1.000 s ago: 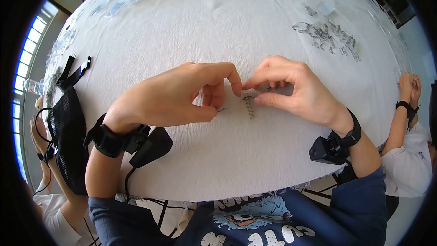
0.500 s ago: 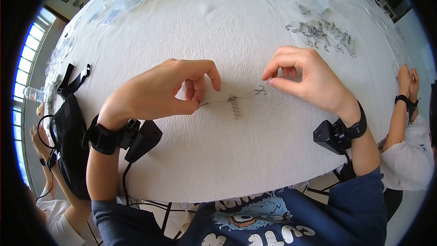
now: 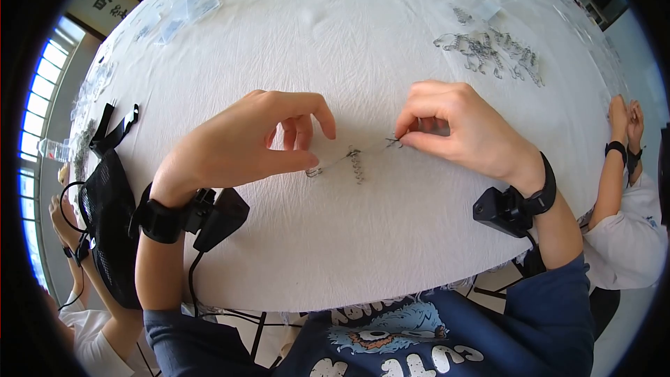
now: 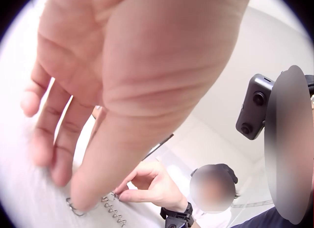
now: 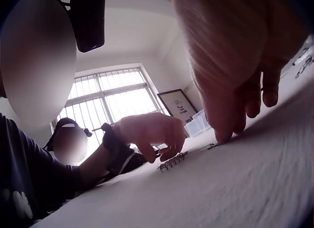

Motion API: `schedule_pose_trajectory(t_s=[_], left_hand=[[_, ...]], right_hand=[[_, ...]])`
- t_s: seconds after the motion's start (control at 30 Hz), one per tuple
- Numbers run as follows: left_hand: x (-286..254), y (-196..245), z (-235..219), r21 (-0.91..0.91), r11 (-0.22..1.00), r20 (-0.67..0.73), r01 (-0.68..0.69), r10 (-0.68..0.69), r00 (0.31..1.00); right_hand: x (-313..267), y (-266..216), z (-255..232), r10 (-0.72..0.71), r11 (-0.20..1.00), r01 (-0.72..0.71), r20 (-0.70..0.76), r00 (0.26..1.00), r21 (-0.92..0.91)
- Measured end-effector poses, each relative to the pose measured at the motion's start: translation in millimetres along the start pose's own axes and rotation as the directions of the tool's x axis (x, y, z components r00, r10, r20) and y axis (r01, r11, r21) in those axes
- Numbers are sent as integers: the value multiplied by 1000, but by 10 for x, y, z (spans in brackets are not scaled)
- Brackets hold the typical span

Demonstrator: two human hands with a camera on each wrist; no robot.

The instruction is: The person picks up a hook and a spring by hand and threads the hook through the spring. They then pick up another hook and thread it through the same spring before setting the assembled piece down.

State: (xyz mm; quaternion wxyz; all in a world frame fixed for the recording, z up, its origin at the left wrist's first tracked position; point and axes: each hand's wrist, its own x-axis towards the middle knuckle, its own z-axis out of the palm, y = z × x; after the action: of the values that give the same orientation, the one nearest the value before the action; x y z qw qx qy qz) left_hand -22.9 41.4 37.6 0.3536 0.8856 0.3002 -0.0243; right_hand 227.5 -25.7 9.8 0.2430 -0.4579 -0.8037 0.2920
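Note:
A small metal coil spring [image 3: 357, 165] lies on the white cloth between the hands, with thin line running out from its top to both sides. At the right end of the line, my right hand [image 3: 466, 124] pinches a dark fish hook [image 3: 393, 142] between thumb and forefinger. Another fish hook [image 3: 314, 173] lies at the left end, right by the thumb tip of my left hand [image 3: 244, 141]. That hand's forefinger arches above the cloth, apart from the thumb. In the left wrist view the thumb overlaps this hook [image 4: 74, 207], and the spring [image 4: 114, 212] shows beyond.
A tangled pile of similar springs and hooks [image 3: 488, 52] lies at the back right. Clear plastic packaging [image 3: 188, 10] sits at the back left. A black mesh bag [image 3: 108, 227] with a strap lies along the left edge. Other people's hands [image 3: 626, 126] are at the table's sides.
My hands have moved apart, and the spring with its line and hooks has come into view between them. My right thumb and forefinger, apart half a second ago, now pinch the right hook.

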Motion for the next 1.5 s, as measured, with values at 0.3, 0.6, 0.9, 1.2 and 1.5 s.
schedule_pose_trajectory(t_s=[0.3, 0.6, 0.9, 1.2, 1.5], left_hand=[[161, 86, 216, -109, 986, -119, -129, 116, 986], [187, 64, 265, -62, 980, -141, -190, 180, 973], [198, 15, 286, -67, 972, -141, -225, 214, 967], [195, 31, 315, -99, 976, -165, -193, 175, 971], [213, -3, 331, -62, 970, -162, -235, 222, 961]], right_hand=[[7, 52, 40, -107, 991, 107, 9, 994, -76], [-16, -53, 28, 21, 998, -21, 3, 1000, -52], [-21, -47, 26, 69, 998, -69, 40, 997, -14], [4, -38, -19, 49, 999, -49, 17, 999, -1], [37, 30, 25, -74, 996, 71, -41, 996, -60]])
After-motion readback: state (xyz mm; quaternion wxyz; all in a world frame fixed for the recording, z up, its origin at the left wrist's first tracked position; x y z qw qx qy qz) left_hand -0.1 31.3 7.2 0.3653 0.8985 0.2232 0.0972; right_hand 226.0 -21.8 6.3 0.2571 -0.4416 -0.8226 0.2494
